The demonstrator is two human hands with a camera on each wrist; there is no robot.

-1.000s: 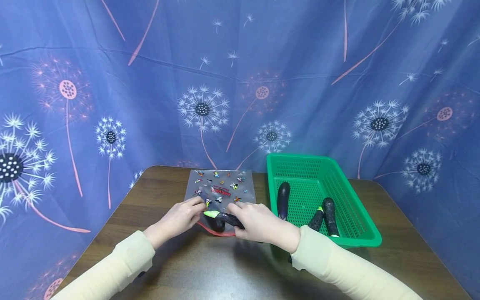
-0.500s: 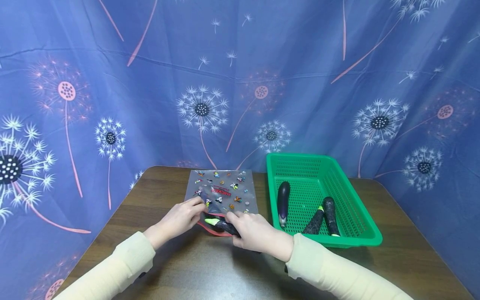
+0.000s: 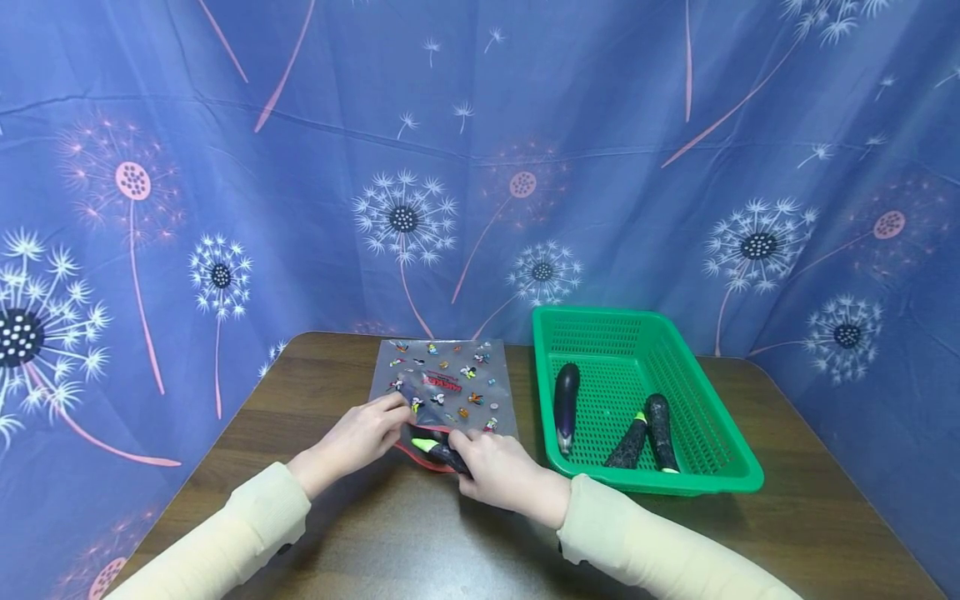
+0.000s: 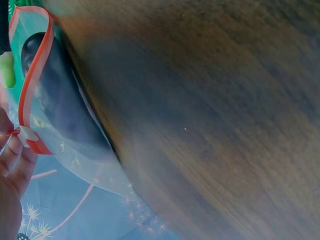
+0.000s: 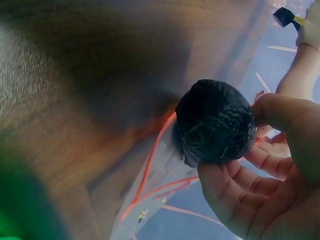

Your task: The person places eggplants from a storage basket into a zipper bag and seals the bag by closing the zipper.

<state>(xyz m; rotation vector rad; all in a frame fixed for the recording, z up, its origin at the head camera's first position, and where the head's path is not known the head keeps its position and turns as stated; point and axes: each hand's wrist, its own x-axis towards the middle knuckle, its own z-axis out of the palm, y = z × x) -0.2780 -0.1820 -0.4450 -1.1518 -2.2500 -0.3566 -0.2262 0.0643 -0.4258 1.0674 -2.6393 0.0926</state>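
A clear zip bag [image 3: 450, 387] with cartoon prints and a red zip edge lies on the table, its mouth open toward me. My left hand [image 3: 365, 437] pinches the left end of that edge, beside a white slider [image 4: 26, 135]. Inside the bag rests a smooth dark eggplant [image 4: 60, 95]. With my right hand [image 3: 501, 468] I grip a dark, wrinkled eggplant [image 5: 215, 122], thumb and fingers round it. Its pale green stem tip [image 3: 424, 445] points left into the bag's mouth. The right hand hides the eggplant's rear part in the head view.
A green plastic basket [image 3: 731, 450] stands to the right of the bag. In it lie a smooth eggplant [image 3: 567, 400] and two wrinkled dark ones, one with a green tip [image 3: 628, 443], the other [image 3: 660, 429] pale-ended. A patterned blue cloth [image 3: 300, 208] hangs behind the brown table [image 3: 405, 550].
My right hand has shifted left and slightly toward me, bringing the wrinkled eggplant's tip into the bag's mouth. The left hand stays at the zip edge.
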